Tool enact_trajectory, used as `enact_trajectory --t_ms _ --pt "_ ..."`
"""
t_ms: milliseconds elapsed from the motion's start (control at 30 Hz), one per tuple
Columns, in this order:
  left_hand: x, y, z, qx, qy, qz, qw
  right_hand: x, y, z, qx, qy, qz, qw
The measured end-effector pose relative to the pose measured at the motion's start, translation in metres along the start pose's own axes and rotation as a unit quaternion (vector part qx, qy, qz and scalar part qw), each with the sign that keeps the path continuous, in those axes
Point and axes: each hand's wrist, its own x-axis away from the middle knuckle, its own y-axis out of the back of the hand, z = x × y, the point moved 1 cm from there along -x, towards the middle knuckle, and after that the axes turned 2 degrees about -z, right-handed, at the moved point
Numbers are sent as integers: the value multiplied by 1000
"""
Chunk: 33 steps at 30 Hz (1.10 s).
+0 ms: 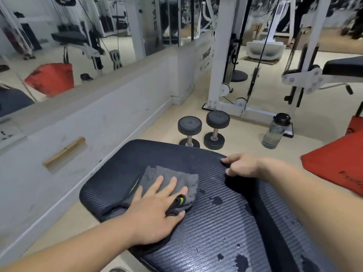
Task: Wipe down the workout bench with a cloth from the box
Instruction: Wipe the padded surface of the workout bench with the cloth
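Left hand (155, 209) presses flat, fingers spread, on the soft, light grey cloth (167, 171); it bunches easily, so palm pressure suits. Right hand (241, 165), fingers curled, braces on the ribbed bench pad (216, 232) beside it; grip unclear.

Dark ribbed workout bench (216, 228), marked with worn black patches toward the near end. Carries a grey cloth (176, 181) near the far left corner, pressed flat under the left hand (155, 213); at the far right edge, the right hand (243, 165), fingers curled on the rim. Beyond, pale floor (245, 130): two black dumbbells (217, 119) standing on end just past the bench, a clear water bottle (275, 132) to their right, a red box (334, 163) beside the bench.
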Motion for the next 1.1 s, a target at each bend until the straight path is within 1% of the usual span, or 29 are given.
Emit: enact_trajectory --t_ms 67,100,200,233,267,333,400,433,467,533,600,633,667,733,800,833,867,933,967,1000,1033,1067,1100 --pt "-22 11 17 -15 -35 -16 999 1 4 -10 28 18 4 999" --pt "-38 19 24 -11 -21 -22 999 3 3 -14 59 28 -1 998" --pt "-81 30 19 31 101 -53 993 3 -4 -17 116 39 -26 992" --pt "-90 28 5 39 119 -53 991 3 -4 -16 119 37 -33 992" --pt "-94 24 -13 41 110 -48 992 3 -4 -14 121 33 -37 991" --pt "-94 11 -42 27 29 -27 999 -1 -1 -13 127 21 -44 991" --pt "-97 12 -38 7 -46 -8 999 -8 4 -14 129 2 -46 991" --pt "-103 19 -29 2 -62 -3 998 -10 7 -15 130 -12 -51 990" --pt "-111 28 -19 -1 -61 -1 998 -11 9 -16 130 -29 -57 989" --pt "-126 40 -10 11 -5 -11 1000 -12 11 -17 130 -54 -63 988" --pt "-133 39 -24 18 37 -35 999 -14 10 -14 132 -70 -69 986" --pt "-130 33 -37 17 30 -43 998 -15 10 -13 130 -77 -71 986" --pt "-122 24 -51 15 4 -44 999 -16 10 -13 124 -83 -72 986" --pt "-93 3 -59 -14 -91 -25 995 -17 8 -18 113 -88 -79 987" --pt "-69 5 -41 -40 -184 -3 982 -17 6 -22 109 -83 -83 987" --pt "-72 11 -27 -48 -201 7 978 -16 7 -23 105 -79 -83 988" --pt "-78 19 -16 -46 -192 13 980 -15 8 -24 99 -77 -81 989" --pt "-98 30 -9 -14 -101 -12 995 -13 8 -23 94 -77 -70 990" --pt "-104 29 -17 -5 -55 -30 998 -12 9 -22 91 -76 -66 991" --pt "-104 23 -31 -7 -27 -43 999 -12 9 -22 88 -74 -64 991" --pt "-97 13 -48 -13 -31 -47 998 -10 9 -22 86 -71 -66 992" --pt "-81 2 -64 -19 -62 -34 997 -9 10 -22 86 -69 -68 992" --pt "-60 -7 -74 -23 -112 -12 993 -7 9 -23 87 -67 -71 991"
